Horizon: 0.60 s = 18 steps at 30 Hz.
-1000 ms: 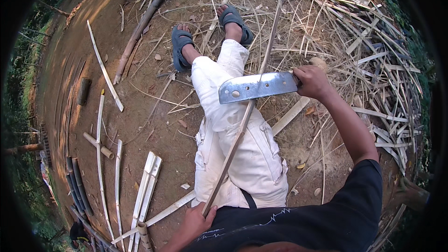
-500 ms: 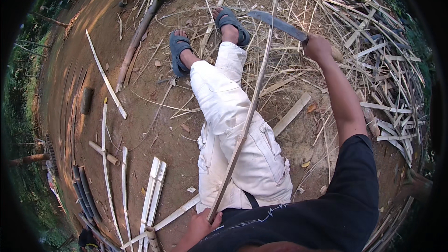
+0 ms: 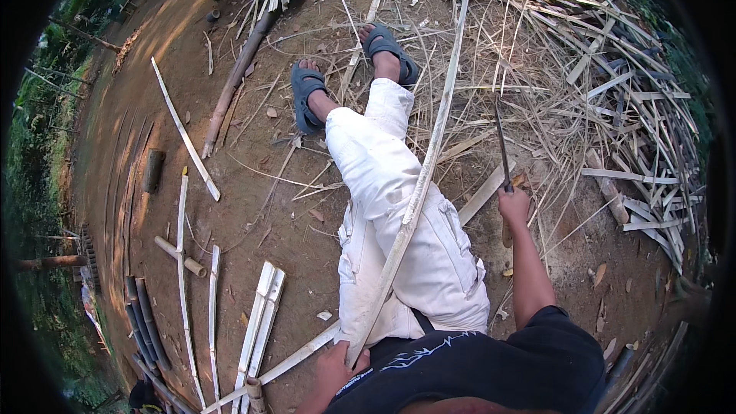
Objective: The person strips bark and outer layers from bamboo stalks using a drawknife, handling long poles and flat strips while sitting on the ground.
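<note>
A long split bamboo strip runs from my waist across my white trousers and past my feet to the far edge of the view. My left hand is closed round its near end, beside my hip. In my right hand is a machete, its wooden handle gripped and its thin dark blade pointing away from me, edge-on. The blade stands apart from the strip, to its right. Pale fibre shows along the strip's upper face.
Thin shavings litter the ground ahead, and a heap of split bamboo lies at the right. Several pale slats and dark bamboo tubes lie at the left. My sandalled feet are stretched out in front.
My right hand has drawn the machete back toward me, away from the strip, and its blade has turned edge-on. The strip has rolled, showing a paler face. My left hand keeps its grip.
</note>
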Available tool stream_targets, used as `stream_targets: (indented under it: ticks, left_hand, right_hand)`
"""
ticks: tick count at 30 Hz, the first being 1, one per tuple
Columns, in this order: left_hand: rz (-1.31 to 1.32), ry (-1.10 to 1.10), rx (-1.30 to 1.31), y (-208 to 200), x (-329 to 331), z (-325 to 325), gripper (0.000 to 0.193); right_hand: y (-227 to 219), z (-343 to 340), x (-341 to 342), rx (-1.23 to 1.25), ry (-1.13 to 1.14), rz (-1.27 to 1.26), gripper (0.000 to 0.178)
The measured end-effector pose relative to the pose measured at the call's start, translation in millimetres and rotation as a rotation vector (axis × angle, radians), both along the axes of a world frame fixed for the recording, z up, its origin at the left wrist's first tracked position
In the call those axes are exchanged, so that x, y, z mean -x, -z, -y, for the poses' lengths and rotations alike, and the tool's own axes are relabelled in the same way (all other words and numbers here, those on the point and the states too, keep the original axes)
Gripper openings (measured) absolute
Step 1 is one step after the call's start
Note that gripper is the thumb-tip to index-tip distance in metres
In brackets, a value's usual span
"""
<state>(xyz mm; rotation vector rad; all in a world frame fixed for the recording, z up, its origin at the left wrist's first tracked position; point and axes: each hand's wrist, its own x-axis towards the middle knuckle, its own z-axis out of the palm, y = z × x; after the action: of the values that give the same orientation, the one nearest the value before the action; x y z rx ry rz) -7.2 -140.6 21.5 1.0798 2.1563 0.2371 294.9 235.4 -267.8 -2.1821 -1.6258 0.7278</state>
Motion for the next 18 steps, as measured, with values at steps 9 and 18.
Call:
stream_targets:
  ticks: [9, 18]
  left_hand:
    - [-0.113, -0.046, -0.269, -20, 13, -37, 0.036]
    - [0.093, -0.054, -0.298, 3, -1, -86, 0.041]
  right_hand:
    - [-91, 209, -4, -0.105, 0.093, -0.214, 0.018]
    - [-209, 146, 36, -0.508, -0.854, -0.178, 0.028]
